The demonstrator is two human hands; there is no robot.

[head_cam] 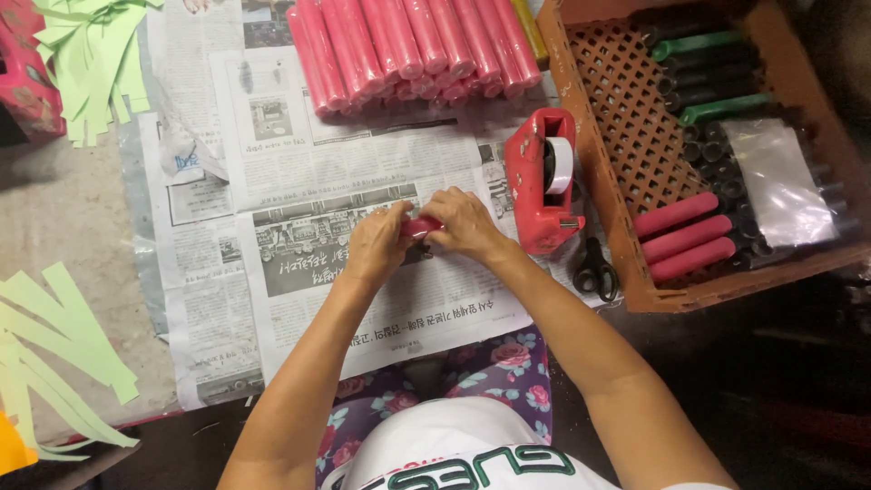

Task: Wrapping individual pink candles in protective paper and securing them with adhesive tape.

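- The left hand (376,243) and the right hand (463,224) are meeting over the middle of the spread newspaper (299,181), both closing on one small red tube (419,227).
- Only a short stretch of that tube is showing between the two hands; the fingers of each hand are curling around an end of it, so both are clamped on it.
- The tube is sitting just above the newspaper sheet, near its centre; whether it is touching the paper cannot be told.
- Just to the right of the right hand, a red tape dispenser (535,186) is standing on the paper, with a white roll of tape (562,165) showing in it.
- Black-handled scissors (595,270) are lying just below the dispenser, beside the wall of a brown plastic crate (590,136).
- Inside the crate, three pink wrapped tubes (682,238) are lying side by side near the front, with dark and green tubes (708,77) stacked behind them and a clear plastic bag (771,181) lying over some of those.
- At the far edge of the newspaper, a stack of pink wrapped tubes (408,50) is lying in a row, well apart from the hands.
- Light green paper strips (86,63) are lying at the upper left, and more green strips (54,354) at the lower left.
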